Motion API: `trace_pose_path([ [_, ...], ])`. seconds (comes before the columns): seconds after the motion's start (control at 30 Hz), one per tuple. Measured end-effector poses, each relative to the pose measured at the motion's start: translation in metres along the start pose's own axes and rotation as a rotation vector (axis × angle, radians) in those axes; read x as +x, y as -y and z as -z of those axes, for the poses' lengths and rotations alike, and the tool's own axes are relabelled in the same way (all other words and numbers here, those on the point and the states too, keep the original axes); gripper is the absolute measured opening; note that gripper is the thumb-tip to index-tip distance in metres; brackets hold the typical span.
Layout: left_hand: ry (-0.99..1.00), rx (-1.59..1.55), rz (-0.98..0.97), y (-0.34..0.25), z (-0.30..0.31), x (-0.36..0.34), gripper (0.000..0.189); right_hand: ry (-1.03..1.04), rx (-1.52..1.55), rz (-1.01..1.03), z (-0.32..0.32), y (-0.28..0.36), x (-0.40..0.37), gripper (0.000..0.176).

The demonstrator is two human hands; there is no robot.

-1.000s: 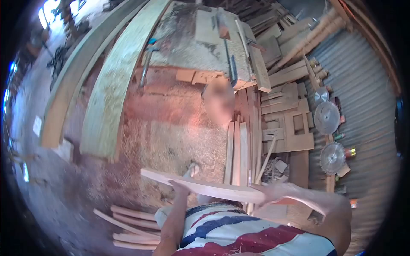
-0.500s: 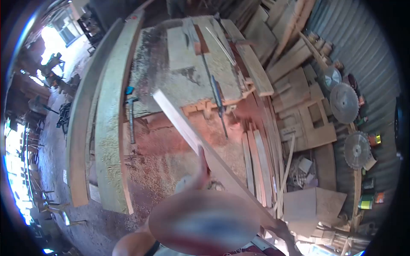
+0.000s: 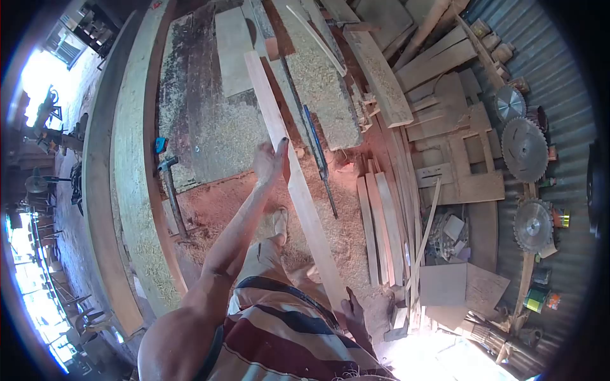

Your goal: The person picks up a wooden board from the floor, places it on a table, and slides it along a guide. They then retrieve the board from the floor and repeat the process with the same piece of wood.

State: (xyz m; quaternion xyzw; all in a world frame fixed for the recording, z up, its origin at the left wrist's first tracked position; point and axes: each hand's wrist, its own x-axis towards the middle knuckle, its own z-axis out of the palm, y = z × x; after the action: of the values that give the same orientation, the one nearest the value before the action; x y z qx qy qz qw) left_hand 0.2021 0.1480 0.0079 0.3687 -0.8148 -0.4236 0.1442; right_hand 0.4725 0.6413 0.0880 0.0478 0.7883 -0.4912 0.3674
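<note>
A long, narrow wooden plank point(image 3: 311, 219) runs away from my body, its far end over the sawdust-covered workbench point(image 3: 197, 101). My left hand point(image 3: 271, 162) is closed round the plank past its middle, thumb on the upper face and fingers at the left edge. Near my waist, my right hand point(image 3: 354, 320) grips the near end from the right side, its fingers partly hidden. To the right of the plank, a long thin tool with a blue part point(image 3: 316, 136) lies with its tip past the bench edge. A hammer point(image 3: 171, 193) lies to the left.
Two long thick boards point(image 3: 136, 159) stretch along the left. Several cut strips point(image 3: 381, 228) stand at the right, beside stacked wood pieces point(image 3: 470, 165). Circular saw blades point(image 3: 525, 145) hang on the corrugated wall point(image 3: 559, 76). Sawdust covers the floor point(image 3: 337, 247) around my feet.
The plank has swung to point more straight ahead and reaches farther over the bench. My left arm is stretched farther forward with it. The view has tilted down, showing my torso and legs.
</note>
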Motion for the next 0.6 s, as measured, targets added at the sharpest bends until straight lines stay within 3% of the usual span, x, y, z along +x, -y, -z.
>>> trace_pose_path([
  [0.1, -0.244, -0.046, -0.173, -0.022, -0.021, 0.003, 0.069, -0.016, 0.015, 0.009, -0.012, -0.017, 0.016, 0.069],
  [0.13, -0.27, -0.241, -0.221, -0.034, -0.025, -0.002, 0.071, -0.007, 0.015, -0.012, -0.015, -0.009, 0.019, 0.069],
  [0.27, -0.251, 0.023, -0.178, -0.033, -0.041, 0.028, 0.068, -0.028, 0.127, -0.008, -0.019, 0.0, 0.052, 0.063],
  [0.37, -0.189, 0.026, -0.078, -0.025, -0.051, 0.05, 0.064, -0.032, 0.218, 0.046, -0.023, -0.002, 0.069, 0.06],
  [0.6, -0.169, 0.002, -0.053, -0.014, -0.051, 0.08, 0.065, 0.015, 0.173, 0.074, -0.041, -0.001, 0.098, 0.059],
])
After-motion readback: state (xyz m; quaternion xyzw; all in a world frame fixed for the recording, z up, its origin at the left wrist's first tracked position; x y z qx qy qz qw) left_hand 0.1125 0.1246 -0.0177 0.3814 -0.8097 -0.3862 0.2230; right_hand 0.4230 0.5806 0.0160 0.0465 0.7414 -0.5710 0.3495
